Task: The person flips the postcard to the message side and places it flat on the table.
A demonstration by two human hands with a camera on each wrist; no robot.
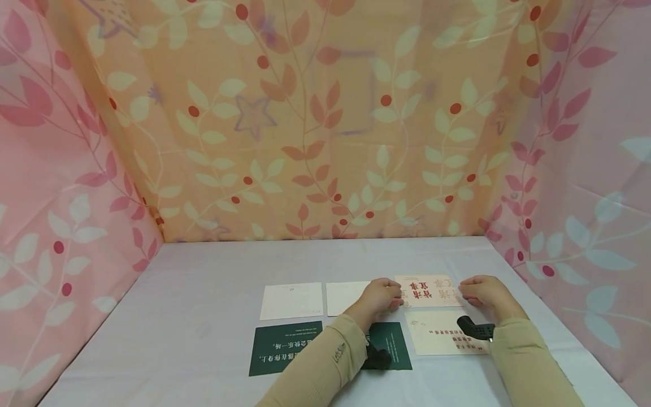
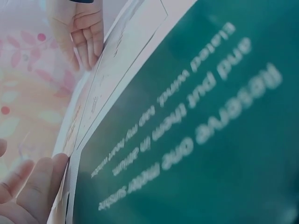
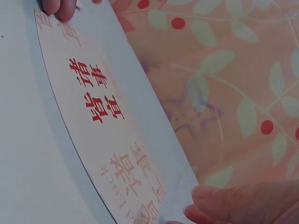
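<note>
A pale card with red Chinese characters point(image 1: 426, 290) lies flat on the white table between the two hands. My left hand point(image 1: 377, 298) is at its left end, with fingertips on the card's edge. At the opposite end is my right hand point(image 1: 487, 294), its relaxed fingers right by the edge. In the right wrist view the same card point(image 3: 88, 98) stretches from the left hand's fingertips at the top towards the right hand point(image 3: 243, 203) at the bottom. Below it in the head view sits a cream card with red text point(image 1: 432, 333), partly covered by the black wrist device.
Two white cards point(image 1: 292, 301) lie left of the hands in the upper row. Under the left forearm are dark green cards with white text point(image 1: 274, 339), partly hidden. Orange leaf-patterned cloth point(image 1: 305, 141) hangs behind the table point(image 1: 193, 316), with pink cloth point(image 1: 585, 198) on both sides.
</note>
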